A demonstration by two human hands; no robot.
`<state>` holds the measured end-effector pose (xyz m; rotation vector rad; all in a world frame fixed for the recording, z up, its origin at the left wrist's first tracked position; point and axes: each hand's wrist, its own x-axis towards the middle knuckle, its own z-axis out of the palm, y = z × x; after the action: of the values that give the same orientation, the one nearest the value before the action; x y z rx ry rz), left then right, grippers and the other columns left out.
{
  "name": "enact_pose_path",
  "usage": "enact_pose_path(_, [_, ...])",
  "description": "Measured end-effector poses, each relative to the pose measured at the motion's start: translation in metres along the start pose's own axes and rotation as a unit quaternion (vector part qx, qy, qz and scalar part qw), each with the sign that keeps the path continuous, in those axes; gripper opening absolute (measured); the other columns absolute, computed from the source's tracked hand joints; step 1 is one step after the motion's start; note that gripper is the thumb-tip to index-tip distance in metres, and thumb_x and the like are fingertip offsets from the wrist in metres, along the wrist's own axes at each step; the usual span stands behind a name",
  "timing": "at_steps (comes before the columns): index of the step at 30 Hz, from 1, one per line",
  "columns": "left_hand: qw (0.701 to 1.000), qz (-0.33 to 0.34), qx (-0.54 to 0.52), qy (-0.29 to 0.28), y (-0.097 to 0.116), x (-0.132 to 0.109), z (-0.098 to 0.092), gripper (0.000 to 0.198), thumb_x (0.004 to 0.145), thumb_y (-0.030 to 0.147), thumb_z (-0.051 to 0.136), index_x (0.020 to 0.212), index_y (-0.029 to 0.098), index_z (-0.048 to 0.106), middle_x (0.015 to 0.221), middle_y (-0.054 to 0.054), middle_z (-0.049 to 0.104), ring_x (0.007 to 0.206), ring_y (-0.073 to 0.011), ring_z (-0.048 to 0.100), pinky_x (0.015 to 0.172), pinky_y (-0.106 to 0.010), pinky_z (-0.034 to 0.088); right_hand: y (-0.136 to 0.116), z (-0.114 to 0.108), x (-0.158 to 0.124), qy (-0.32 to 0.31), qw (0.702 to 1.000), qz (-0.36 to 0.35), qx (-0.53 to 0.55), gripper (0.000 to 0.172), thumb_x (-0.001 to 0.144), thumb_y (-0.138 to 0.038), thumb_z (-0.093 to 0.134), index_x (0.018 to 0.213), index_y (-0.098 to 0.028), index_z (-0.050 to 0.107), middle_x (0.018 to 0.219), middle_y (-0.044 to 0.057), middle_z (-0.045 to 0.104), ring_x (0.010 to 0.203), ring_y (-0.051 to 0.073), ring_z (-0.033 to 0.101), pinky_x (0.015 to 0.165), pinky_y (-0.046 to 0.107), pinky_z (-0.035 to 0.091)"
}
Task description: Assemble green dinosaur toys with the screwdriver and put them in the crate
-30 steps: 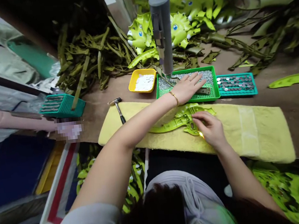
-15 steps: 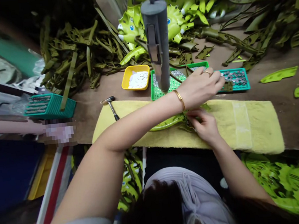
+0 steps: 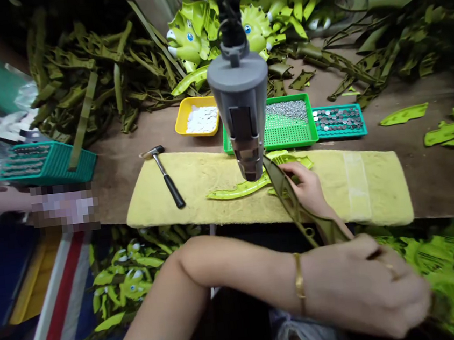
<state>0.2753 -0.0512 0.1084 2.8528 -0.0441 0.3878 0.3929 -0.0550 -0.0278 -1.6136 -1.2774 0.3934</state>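
My left hand [image 3: 364, 285] is closed at the lower right, reached across my body, its fingertips mostly hidden. A long olive-green plastic part [image 3: 289, 198] runs from the hanging tool to this hand, which appears to grip it. My right hand [image 3: 307, 186], partly behind the olive part, is closed on a lime-green plastic part [image 3: 241, 189] lying on a folded yellow towel [image 3: 199, 216]. A grey powered screwdriver [image 3: 239, 93] hangs upright in front of the towel's middle, hiding part of the lime piece. On the towel's left lies a hammer [image 3: 169, 179] with a black handle.
Behind the towel stand a yellow tray [image 3: 181, 122] of white pieces, a green basket [image 3: 285, 143] of small metal parts and a teal tray [image 3: 343, 135] of metal discs. Olive parts [image 3: 81, 93] and lime dinosaur pieces [image 3: 192, 35] are heaped behind. Teal racks [image 3: 68, 167] stand left.
My left hand has moved from above the trays down and right, towards my body, with the olive part. The screwdriver appears nearer and lower. My right hand remains at the lime-green part.
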Motion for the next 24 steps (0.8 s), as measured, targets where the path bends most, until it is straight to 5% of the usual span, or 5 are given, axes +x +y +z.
enact_pose_path(5, [0.992,0.122,-0.010,0.013,-0.026,-0.057,-0.002,0.031,0.092,0.023,0.052,0.118,0.019,0.067,0.103,-0.007,0.068,0.097,-0.0201,0.057,0.095,-0.037,0.046,-0.010,-0.007,-0.012,0.020,0.999,0.014,0.032,0.011,0.087,-0.024,0.062,0.094,-0.022,0.071,0.093,0.003,0.074,0.088,0.015,0.069,0.081,0.033,0.056])
enact_pose_path(11, [0.952,0.218,0.010,0.216,-0.013,-0.028,0.021,0.028,0.096,0.023,0.049,0.115,0.028,0.070,0.092,0.006,0.073,0.082,-0.0085,0.062,0.075,-0.022,0.052,-0.005,-0.005,-0.023,0.036,0.997,0.057,0.049,0.012,0.086,-0.027,0.062,0.094,-0.023,0.071,0.091,0.003,0.073,0.086,0.016,0.068,0.080,0.033,0.056])
enact_pose_path(15, [0.980,0.096,0.072,0.159,-0.025,-0.034,0.012,0.028,0.097,0.027,0.046,0.110,0.021,0.070,0.098,-0.001,0.073,0.088,-0.0143,0.064,0.074,-0.029,0.050,-0.003,-0.004,-0.021,0.038,0.997,0.051,0.053,0.012,0.086,-0.027,0.062,0.094,-0.023,0.071,0.091,0.003,0.073,0.086,0.017,0.068,0.080,0.034,0.056])
enact_pose_path(20, [0.967,-0.193,0.155,0.062,-0.097,-0.072,0.032,0.031,0.095,0.029,0.047,0.115,0.012,0.064,0.105,-0.012,0.070,0.093,-0.0234,0.063,0.081,-0.037,0.049,-0.002,-0.003,-0.019,0.030,0.998,-0.008,0.047,0.012,0.086,-0.024,0.062,0.095,-0.024,0.071,0.091,0.003,0.074,0.086,0.017,0.068,0.080,0.036,0.057])
enact_pose_path(24, [0.966,-0.238,0.102,0.009,-0.126,-0.085,0.062,0.037,0.095,0.032,0.048,0.124,0.015,0.062,0.115,-0.016,0.066,0.104,-0.0276,0.061,0.090,-0.042,0.049,-0.007,-0.005,-0.023,0.004,0.999,-0.031,0.015,0.015,0.088,-0.024,0.060,0.099,-0.024,0.070,0.091,0.004,0.074,0.089,0.017,0.068,0.081,0.038,0.057])
